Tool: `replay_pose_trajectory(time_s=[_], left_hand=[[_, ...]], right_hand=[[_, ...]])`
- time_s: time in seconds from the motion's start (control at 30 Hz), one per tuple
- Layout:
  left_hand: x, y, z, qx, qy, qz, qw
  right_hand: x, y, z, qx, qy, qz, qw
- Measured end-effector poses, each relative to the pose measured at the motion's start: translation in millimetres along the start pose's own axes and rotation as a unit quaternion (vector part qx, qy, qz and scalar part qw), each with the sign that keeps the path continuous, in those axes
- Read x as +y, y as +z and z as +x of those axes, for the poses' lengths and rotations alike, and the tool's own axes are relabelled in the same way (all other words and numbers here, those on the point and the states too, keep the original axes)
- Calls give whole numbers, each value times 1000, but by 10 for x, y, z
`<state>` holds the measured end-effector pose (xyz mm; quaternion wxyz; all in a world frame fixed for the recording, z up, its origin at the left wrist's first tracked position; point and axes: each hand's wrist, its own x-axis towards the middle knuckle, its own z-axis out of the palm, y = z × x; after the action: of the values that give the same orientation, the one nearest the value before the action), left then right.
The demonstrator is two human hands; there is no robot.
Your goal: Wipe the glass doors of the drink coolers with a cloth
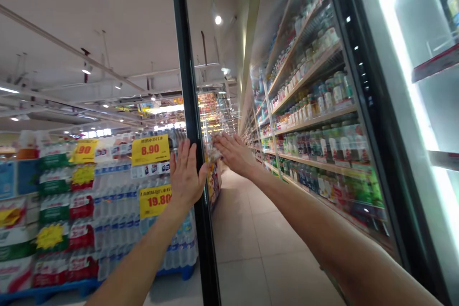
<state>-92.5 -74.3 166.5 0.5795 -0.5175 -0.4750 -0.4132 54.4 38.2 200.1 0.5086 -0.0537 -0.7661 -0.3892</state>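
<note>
1. The person's left hand [188,172] was open, its fingers straight and close together, the thumb spread. It overlapped the near upright of a tall, clear glass door with a black frame [188,81], the thumb lying across that upright; how firmly it pressed could not be told.
2. The right hand [234,155], slightly blurred, was also open, its fingers extended together at the glass beside that upright; exact contact could not be told.
3. The door stood directly ahead, between the aisle and a lit white refrigerated cabinet [426,105] on the right. Its long axis ran upright, the near upright's top leaning left in view.
4. The left forearm [154,244] rose from the lower left, fingers pointing up; the right forearm [304,215] reached in from the lower right, fingers pointing up and leftward.
5. In the glass showed long shelves of bottles [315,129] and a pale tiled floor [240,239].
6. To the left, shrink-wrapped packs of bottles [118,201] stood stacked on a blue pallet [71,289], bearing yellow price signs [150,149] with red figures, one reading 8.90.
</note>
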Motion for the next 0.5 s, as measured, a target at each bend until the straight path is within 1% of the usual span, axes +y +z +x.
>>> replay_pose_trajectory(time_s=[0.1, 0.13, 0.17, 0.2, 0.3, 0.33, 0.37, 0.4, 0.47, 0.5], left_hand=[[26, 6, 58, 8, 15, -5, 1000], [31, 15, 76, 10, 19, -6, 1000], [39, 30, 93, 11, 20, -8, 1000], [53, 49, 109, 12, 20, -11, 1000], [144, 117, 156, 11, 18, -26, 999], [190, 135, 171, 10, 20, -33, 999], [240, 147, 186, 8, 23, -39, 999], [293, 155, 201, 5, 29, -44, 999], [397, 160, 225, 0, 42, -47, 998], [444, 162, 235, -2, 50, -46, 998]], right_hand=[[-51, 1, -188, -33, -117, 10, 993], [-40, 1, -188, -39, -131, 12, 991], [-13, -1, -150, -37, -120, 11, 992], [26, -4, -86, -28, -87, 7, 996], [137, -9, 88, 14, 62, -12, 998], [154, -8, 89, 23, 88, -17, 996], [162, -8, 52, 26, 92, -18, 995], [168, -10, -18, 24, 71, -16, 997], [208, -32, -207, 10, 0, -9, 1000], [256, -55, -295, 6, -18, -8, 1000]])
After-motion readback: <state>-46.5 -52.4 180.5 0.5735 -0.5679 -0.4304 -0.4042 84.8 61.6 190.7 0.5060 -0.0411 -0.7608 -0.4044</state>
